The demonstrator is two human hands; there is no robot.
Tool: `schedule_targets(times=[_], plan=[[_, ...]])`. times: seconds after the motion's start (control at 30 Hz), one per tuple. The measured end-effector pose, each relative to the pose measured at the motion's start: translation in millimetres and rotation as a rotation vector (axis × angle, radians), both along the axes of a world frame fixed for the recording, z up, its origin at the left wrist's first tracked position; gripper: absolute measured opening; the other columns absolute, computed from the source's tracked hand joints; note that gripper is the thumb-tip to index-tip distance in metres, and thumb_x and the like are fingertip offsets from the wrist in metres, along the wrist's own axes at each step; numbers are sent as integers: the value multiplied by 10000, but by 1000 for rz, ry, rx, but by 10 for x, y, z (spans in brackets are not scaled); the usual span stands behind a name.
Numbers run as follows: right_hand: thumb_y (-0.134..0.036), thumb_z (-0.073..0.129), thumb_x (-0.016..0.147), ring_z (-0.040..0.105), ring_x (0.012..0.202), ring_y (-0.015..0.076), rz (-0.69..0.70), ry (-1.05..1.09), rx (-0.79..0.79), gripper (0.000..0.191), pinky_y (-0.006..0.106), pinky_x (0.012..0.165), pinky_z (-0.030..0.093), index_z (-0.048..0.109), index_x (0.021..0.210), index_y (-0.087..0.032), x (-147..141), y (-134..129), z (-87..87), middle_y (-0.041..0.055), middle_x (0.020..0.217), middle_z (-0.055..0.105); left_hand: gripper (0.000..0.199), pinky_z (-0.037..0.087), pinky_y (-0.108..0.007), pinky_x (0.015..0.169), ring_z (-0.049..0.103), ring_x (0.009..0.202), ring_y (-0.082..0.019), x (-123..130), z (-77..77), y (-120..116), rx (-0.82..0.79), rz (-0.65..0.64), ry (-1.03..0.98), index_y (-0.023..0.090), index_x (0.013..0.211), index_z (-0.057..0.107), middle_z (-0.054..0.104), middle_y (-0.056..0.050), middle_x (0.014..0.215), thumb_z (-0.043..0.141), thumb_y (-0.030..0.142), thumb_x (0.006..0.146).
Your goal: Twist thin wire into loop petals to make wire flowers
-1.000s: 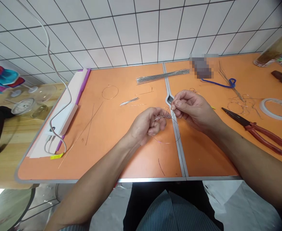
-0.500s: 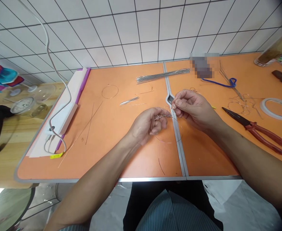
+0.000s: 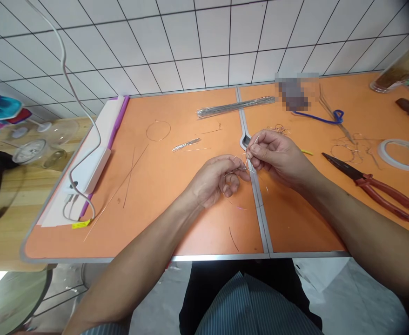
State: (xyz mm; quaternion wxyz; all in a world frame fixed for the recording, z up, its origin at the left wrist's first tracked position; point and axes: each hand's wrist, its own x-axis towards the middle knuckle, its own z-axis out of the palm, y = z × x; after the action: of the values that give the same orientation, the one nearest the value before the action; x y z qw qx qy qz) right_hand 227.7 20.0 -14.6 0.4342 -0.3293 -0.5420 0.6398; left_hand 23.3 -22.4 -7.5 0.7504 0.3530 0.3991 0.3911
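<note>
Wire (image 3: 249, 159) in right hand (image 3: 277, 156); yellow tag (image 3: 81, 224) illegible

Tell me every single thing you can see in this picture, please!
orange table: one, orange with grey metal edges, in the middle
bundle of straight wires: one, silver, far side of the table
wire ring: one, silver, left part of the table
red-handled pliers: one, red and black, right side of the table
tape roll: one, white, right edge of the table
blue cord: one, blue, far right of the table
power strip: one, white, left edge of the table
glass jar: one, clear with brown inside, far right corner
wall tiles: many, white, behind the table
thin wire coil: one, silver, between the hands
left hand: one, curled around the coil
right hand: one, pinching the coil's wire
</note>
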Motion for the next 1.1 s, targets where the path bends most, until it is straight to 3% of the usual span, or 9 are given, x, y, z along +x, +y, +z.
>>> schedule_targets(times=[0.13,0.4,0.87,1.1], plan=[[-499,1003,819,584,653,107,20,-3,-10,422,247,600,486,706,906,-213,-27,-31,13,-20,780,662,132,368,-195,367,584,463,-93,11,-1,-6,-7,0,30,147,801,662,766,-98,817,719,249,863],[-524,1002,815,578,657,110,20,-19,5,435,250,592,484,699,888,-219,-25,-32,23,-15,777,657,161,150,-183,355,383,352,-29,0,23,-6,-1,-13,33,152,854,659,730,-61,700,740,284,899],[-533,1008,801,564,652,122,2,-35,9,429,282,575,478,706,858,-233,-33,-41,47,-4,804,656,173,173,-192,360,386,348,-40,-23,14,-7,22,-30,6,144,871,682,717,-76,699,641,301,933],[-535,1005,805,556,647,115,9,-31,13,441,284,579,476,693,860,-227,-39,-42,42,-7,808,658,152,144,-191,366,362,340,-32,-6,45,-13,34,-23,43,149,834,676,711,-61,653,682,269,927]])
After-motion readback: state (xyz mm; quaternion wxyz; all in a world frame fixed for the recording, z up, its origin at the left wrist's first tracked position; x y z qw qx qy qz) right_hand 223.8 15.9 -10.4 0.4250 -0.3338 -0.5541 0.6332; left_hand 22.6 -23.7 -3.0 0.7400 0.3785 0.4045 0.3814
